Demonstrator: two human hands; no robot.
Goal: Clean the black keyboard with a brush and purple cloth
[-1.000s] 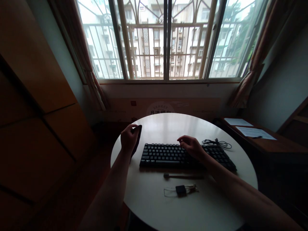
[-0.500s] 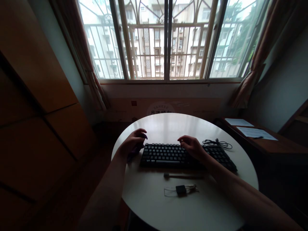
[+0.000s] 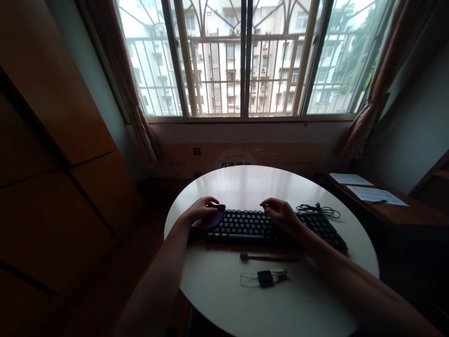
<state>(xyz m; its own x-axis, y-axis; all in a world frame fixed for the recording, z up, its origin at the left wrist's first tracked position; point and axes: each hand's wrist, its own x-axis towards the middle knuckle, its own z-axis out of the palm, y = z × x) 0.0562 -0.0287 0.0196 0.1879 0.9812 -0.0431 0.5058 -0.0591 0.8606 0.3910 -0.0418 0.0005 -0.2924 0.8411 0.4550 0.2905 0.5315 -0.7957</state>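
L hand [image 3: 199,209] pinching 1 purple cloth [image 3: 214,219]; kbd [image 3: 245,226] lying R of grip, partly beneath cloth. R hand [image 3: 281,213] curling over kbd, hold unclear. Step apparently wiping; next move prob. needing firm pinch.

The round white table [image 3: 298,309] is gleaming along its far side. A black keyboard [image 3: 245,228] is stretching across its middle — a looped black cable [image 3: 324,213] is lying behind the right end. On the near side, a brush [image 3: 270,257] is resting lengthwise near the keyboard, bristles leftward — and a wire tool [image 3: 265,277] is lying nearer still.
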